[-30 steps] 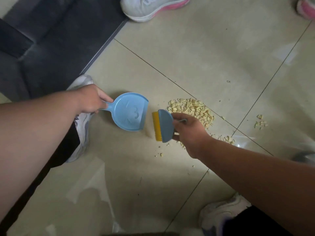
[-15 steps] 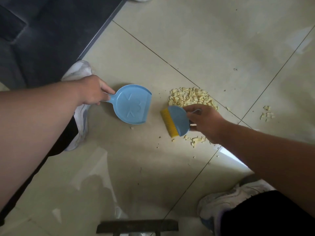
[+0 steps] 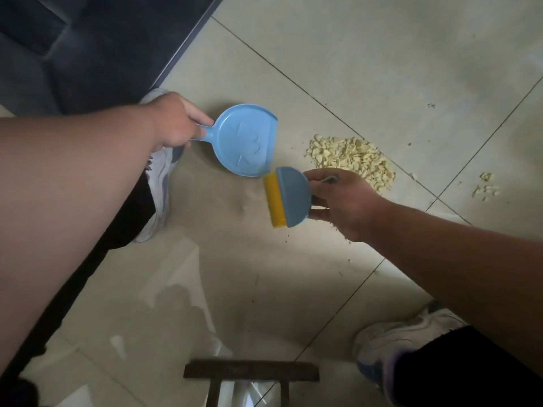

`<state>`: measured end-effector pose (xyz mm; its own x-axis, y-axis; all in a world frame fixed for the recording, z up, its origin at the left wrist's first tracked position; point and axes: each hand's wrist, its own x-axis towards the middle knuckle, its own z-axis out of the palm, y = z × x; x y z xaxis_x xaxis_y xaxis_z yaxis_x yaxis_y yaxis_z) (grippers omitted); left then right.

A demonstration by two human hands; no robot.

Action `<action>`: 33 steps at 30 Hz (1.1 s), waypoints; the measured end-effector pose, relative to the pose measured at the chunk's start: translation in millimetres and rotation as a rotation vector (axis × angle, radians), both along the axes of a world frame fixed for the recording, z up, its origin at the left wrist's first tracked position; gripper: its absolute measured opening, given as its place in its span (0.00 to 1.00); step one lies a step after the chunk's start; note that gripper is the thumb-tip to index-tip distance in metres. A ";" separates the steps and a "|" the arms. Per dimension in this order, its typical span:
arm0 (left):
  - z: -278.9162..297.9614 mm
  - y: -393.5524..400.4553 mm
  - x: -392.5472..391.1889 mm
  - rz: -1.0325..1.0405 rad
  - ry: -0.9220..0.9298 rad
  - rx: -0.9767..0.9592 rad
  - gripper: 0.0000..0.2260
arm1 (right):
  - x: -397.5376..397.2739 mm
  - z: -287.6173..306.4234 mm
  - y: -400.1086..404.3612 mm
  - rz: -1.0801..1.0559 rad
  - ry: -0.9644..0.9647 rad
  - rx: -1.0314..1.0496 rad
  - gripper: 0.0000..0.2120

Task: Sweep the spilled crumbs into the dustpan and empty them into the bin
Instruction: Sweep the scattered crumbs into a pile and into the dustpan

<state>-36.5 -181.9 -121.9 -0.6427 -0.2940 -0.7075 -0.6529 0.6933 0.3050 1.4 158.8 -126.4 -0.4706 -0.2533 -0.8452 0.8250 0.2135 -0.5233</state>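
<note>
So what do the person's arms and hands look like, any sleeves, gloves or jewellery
Both forearms are bare right to the frame edge, so no sleeves show. The left hand and right hand wear no gloves, and no rings, watch or bracelet are visible.

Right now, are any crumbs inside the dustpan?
No, the blue dustpan held by the left hand looks bare inside, while the main crumb pile lies on the floor tiles beside it.
</note>
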 end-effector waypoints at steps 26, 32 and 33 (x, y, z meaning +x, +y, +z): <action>-1.0 6.7 7.6 -0.104 0.083 -0.084 0.15 | -23.7 -23.4 68.1 -0.050 0.014 0.161 0.08; -15.0 13.3 13.4 -0.115 0.018 0.016 0.11 | -34.6 -10.1 89.2 0.092 0.006 0.080 0.07; -17.4 17.0 15.3 -0.131 0.012 0.035 0.12 | -32.0 -8.2 93.1 0.189 0.008 0.074 0.07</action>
<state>-21.2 -165.0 -139.4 -0.6824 -0.1823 -0.7078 -0.5533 0.7616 0.3373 -30.6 251.9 -134.6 -0.4273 -0.2753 -0.8612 0.7627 0.4017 -0.5069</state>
